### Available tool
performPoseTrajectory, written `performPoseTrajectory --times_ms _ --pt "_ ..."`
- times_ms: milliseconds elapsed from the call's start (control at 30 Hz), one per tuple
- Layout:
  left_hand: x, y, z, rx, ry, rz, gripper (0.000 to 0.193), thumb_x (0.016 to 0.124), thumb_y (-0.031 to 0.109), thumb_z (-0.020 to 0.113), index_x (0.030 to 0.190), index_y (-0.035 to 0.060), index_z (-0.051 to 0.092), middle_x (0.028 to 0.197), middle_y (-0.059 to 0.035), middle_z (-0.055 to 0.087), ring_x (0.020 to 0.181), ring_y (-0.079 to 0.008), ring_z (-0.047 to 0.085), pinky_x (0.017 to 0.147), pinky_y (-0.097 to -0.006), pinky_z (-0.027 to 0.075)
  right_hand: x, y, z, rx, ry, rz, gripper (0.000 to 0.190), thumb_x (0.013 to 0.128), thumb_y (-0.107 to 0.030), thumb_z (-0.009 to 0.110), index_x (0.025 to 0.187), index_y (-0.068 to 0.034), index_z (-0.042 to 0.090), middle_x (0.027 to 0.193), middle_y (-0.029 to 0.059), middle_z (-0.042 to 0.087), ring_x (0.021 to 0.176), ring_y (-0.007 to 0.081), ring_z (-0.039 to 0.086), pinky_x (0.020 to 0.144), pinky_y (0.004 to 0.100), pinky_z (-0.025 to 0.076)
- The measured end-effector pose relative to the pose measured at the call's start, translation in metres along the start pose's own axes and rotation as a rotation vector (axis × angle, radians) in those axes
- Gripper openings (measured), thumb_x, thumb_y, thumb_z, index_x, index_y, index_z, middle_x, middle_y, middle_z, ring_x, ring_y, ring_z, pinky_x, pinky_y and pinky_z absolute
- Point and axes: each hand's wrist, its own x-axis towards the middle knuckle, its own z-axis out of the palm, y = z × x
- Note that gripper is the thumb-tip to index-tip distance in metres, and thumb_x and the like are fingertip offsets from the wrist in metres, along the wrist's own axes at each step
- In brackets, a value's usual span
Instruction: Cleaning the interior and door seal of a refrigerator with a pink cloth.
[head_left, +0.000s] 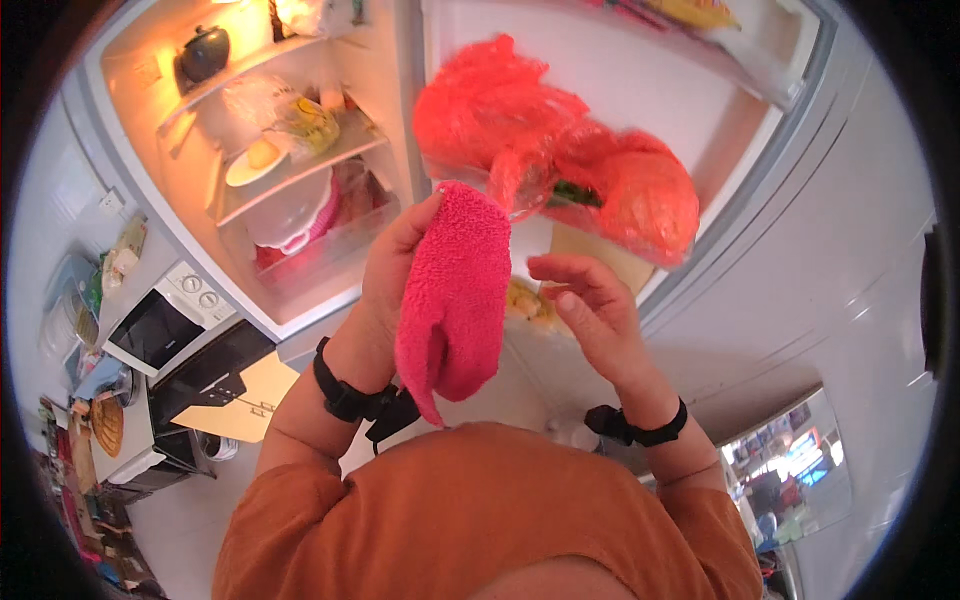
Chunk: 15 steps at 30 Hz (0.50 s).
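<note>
A folded pink terry cloth (461, 292) hangs from my left hand (394, 262), whose thumb presses on its upper edge. My right hand (592, 315) is just to the right of the cloth, fingers apart and curled, holding nothing. Beyond both hands a refrigerator stands open. Red plastic bags (495, 112) bulge from a shelf of its door, with something green between them. Inside on the left, a white plate (256, 166) with a pale round food item rests on the middle shelf, beside a yellow-green plastic bag (311, 124). A white bowl (292, 217) and a pink basket sit below.
A dark lidded pot (204, 54) stands on the upper refrigerator shelf. To the left are a white microwave oven (161, 322), a cabinet with pale yellow doors (240, 401) and a woven basket (107, 426). A mirror-like panel (795, 465) is at lower right. The refrigerator door's edge (739, 184) rises on the right.
</note>
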Motion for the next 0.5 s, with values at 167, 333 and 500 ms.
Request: performPoseTrajectory --times_ms 167,333,500 --pt "-0.005 0.02 0.042 0.118 -0.091 0.125 0.035 0.092 0.029 0.046 0.105 -0.0017 0.057 0.096 -0.0162 0.064 0.084 -0.0261 0.064 0.078 -0.0388 0.052 0.046 -0.027 0.038 0.259 -0.194 -0.037 0.042 0.091 -0.015 0.055 0.128 -0.003 0.039 0.123 0.0095 0.05 0.112 0.0168 0.049 0.094 0.031 0.04" --pt "-0.013 0.042 0.071 0.276 -0.068 0.14 0.04 0.094 0.035 0.042 0.111 0.0003 0.053 0.104 -0.0142 0.062 0.094 -0.0213 0.061 0.087 -0.0359 0.048 0.076 -0.072 0.052 0.098 -0.201 0.04 0.011 0.093 -0.015 0.053 0.093 -0.004 0.052 0.081 -0.0026 0.057 0.071 0.0027 0.051 0.062 0.0193 0.044" --pt "-0.034 0.028 0.106 0.741 0.05 0.253 0.044 0.093 0.038 0.047 0.121 0.0038 0.046 0.114 -0.0086 0.057 0.101 -0.0179 0.057 0.091 -0.0349 0.046 0.099 -0.112 0.064 0.105 -0.153 -0.167 0.011 0.094 -0.016 0.05 0.093 -0.005 0.052 0.08 -0.0019 0.057 0.071 0.003 0.052 0.061 0.0189 0.044"
